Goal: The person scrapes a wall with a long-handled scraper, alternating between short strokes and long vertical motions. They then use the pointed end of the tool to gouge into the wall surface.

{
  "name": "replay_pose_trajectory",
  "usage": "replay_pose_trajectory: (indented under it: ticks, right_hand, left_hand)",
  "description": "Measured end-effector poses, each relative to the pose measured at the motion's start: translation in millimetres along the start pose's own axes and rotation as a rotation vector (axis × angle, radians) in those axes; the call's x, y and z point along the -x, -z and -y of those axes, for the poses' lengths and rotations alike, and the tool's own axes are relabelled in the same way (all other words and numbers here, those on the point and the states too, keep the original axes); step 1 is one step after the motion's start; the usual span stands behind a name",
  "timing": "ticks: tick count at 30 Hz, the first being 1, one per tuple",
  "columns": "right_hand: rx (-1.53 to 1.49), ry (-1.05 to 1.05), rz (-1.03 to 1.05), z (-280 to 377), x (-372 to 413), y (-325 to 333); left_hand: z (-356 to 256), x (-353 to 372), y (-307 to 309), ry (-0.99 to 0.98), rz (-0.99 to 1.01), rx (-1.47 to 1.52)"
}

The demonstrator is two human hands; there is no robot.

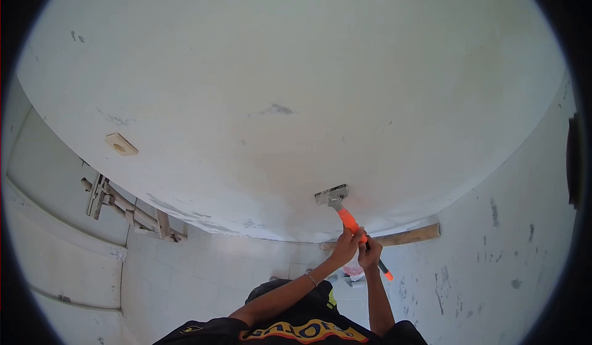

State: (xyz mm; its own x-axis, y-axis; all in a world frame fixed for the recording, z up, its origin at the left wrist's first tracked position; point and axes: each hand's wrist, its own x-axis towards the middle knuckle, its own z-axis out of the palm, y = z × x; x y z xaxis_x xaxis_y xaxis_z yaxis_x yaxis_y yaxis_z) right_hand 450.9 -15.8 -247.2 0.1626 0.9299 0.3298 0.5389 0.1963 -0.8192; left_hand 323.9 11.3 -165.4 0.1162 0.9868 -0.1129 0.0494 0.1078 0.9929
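A long-handled scraper [349, 221] with an orange and black handle reaches up from my hands to the pale wall [394, 98]. Its wide metal blade, smeared with grey and white, rests against or very close to the wall's lower part. My left hand [347, 244] is wrapped around the orange upper part of the handle. Just beside and below it, my right hand [369, 254] grips the black part. The orange handle end sticks out below the right hand. Grey scuffs [280, 109] mark the wall above the blade.
A wooden plank [413, 235] lies at the wall's foot on the right. Wooden and metal pieces [132, 212] lean at the left, below a wall-mounted outlet plate [121, 144]. Behind my hands, a pinkish-white bag or bucket [354, 272] stands on the tiled floor [203, 265].
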Motion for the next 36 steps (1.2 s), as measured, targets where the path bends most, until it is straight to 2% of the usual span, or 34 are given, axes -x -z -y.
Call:
replay_pose_trajectory:
  ticks: [2,5,6,7,8,10,12,15,19,22,24,27,30,33,36]
  right_hand:
    - [-0.078,-0.063,0.035,12,-7,3]
    - [-0.087,-0.002,0.017,10,3,-2]
    - [-0.082,0.018,-0.010,12,1,-4]
    - [-0.022,-0.016,0.018,13,-1,-6]
    - [-0.016,-0.031,0.026,21,-2,-4]
    - [-0.068,-0.026,0.014,38,-9,-2]
    - [-0.066,0.014,-0.003,29,2,-6]
    - [-0.232,-0.011,-0.100,27,10,-16]
    - [-0.111,0.062,-0.007,48,-23,-9]
    - [-0.143,0.049,0.013,62,-37,-1]
    - [-0.169,0.068,0.032,51,-27,-5]
    - [-0.185,0.102,-0.018,35,-19,-10]
    - [-0.112,0.049,0.027,58,-24,4]
    - [-0.087,0.007,0.027,69,-20,22]
    - [-0.140,0.017,0.004,68,-19,12]
  left_hand:
    - [23,-9,-1,-0.023,0.018,-0.086]
    - [41,-9,-5,-0.086,-0.005,-0.024]
    - [36,-8,-1,-0.112,-0.020,-0.045]
    - [-5,0,9,-0.053,-0.020,-0.064]
    - [-10,-1,15,-0.036,-0.016,-0.060]
    - [-10,-2,21,-0.016,0.046,-0.101]
    - [9,1,14,-0.060,0.038,-0.154]
    - [12,5,8,0.006,-0.034,-0.183]
    - [-44,-1,27,-0.096,-0.043,-0.168]
    - [-39,-8,23,-0.070,-0.063,-0.202]
    - [-27,-3,16,-0.145,-0.081,-0.203]
    - [-18,-3,12,-0.003,-0.046,-0.199]
    - [-47,2,19,-0.042,-0.046,-0.146]
    - [-60,11,14,0.019,-0.026,-0.062]
    - [-47,6,8,0.035,-0.024,-0.071]
